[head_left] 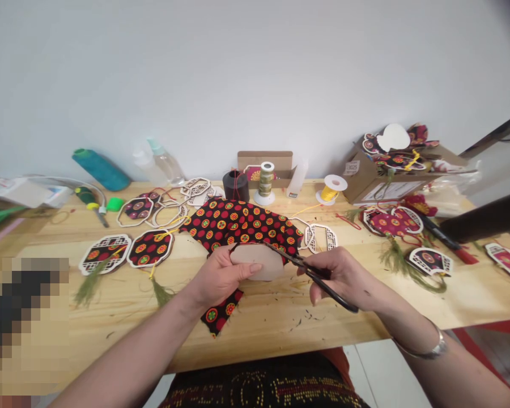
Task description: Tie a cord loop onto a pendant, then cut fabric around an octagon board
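Note:
My left hand (229,271) pinches a pale card shape (263,262) with cut corners, its thumb lying on top. Black cloth (242,224) with red and yellow round motifs spreads beyond the card and meets its far edge. In my right hand (340,277) is a pair of black-handled scissors (329,288). Their blades point left along the card's far edge, at the cloth. A strip of the same cloth (221,313) hangs below my left hand on the wooden table.
Fabric-covered ornaments with tassels (151,249) lie at the left. Behind the cloth stand a black thread spool (236,186), a gold spool (265,184) and a yellow one (332,190). A carton (365,178) of ornaments is at the right, near a black post (488,215).

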`<action>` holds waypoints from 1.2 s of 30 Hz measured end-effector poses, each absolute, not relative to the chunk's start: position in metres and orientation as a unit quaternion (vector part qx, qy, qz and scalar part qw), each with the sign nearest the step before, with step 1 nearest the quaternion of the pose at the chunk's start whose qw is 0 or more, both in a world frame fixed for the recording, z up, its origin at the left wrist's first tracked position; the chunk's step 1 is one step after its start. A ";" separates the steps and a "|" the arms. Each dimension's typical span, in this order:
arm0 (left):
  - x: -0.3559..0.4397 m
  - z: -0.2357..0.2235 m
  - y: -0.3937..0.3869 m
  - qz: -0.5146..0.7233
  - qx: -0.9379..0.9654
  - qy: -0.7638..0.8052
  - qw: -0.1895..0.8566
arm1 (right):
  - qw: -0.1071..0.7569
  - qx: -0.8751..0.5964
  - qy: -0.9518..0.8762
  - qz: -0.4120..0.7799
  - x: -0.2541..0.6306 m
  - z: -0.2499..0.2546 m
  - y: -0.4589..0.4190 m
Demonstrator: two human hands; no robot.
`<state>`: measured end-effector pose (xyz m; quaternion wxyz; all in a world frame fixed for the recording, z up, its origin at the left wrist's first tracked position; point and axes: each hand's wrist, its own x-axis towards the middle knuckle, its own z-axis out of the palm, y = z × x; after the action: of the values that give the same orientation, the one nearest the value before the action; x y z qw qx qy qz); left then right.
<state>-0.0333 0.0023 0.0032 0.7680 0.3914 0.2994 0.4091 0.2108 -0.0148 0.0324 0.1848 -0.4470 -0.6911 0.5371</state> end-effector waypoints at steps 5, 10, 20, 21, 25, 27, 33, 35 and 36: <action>-0.034 0.003 0.002 0.414 0.393 0.298 0.766 | 0.208 -0.441 -0.692 0.532 0.210 0.025 -0.016; -0.033 0.003 0.002 0.417 0.391 0.305 0.761 | 0.214 -0.452 -0.677 0.539 0.208 0.022 -0.018; -0.035 -0.001 0.001 0.407 0.402 0.298 0.764 | 0.279 -0.464 -0.644 0.540 0.208 0.034 -0.012; -0.035 -0.002 0.001 0.406 0.408 0.301 0.760 | 0.264 -0.457 -0.665 0.529 0.211 0.038 -0.011; -0.038 -0.004 0.000 0.394 0.440 0.331 0.736 | 0.180 -0.443 -0.740 0.474 0.220 0.054 -0.004; -0.038 -0.004 -0.001 0.383 0.457 0.347 0.724 | 0.143 -0.447 -0.765 0.441 0.221 0.059 -0.002; -0.037 0.002 -0.002 0.355 0.510 0.354 0.699 | 0.092 -0.438 -0.803 0.393 0.218 0.066 0.001; -0.036 0.003 -0.002 0.349 0.518 0.356 0.695 | 0.085 -0.437 -0.809 0.383 0.216 0.070 0.001; -0.036 0.003 -0.002 0.349 0.519 0.357 0.694 | 0.080 -0.438 -0.813 0.376 0.215 0.072 0.002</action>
<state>-0.0356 -0.0024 0.0033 0.6938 0.5191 0.3571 0.3486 0.2151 0.0016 0.0717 0.0804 -0.4377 -0.8130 0.3755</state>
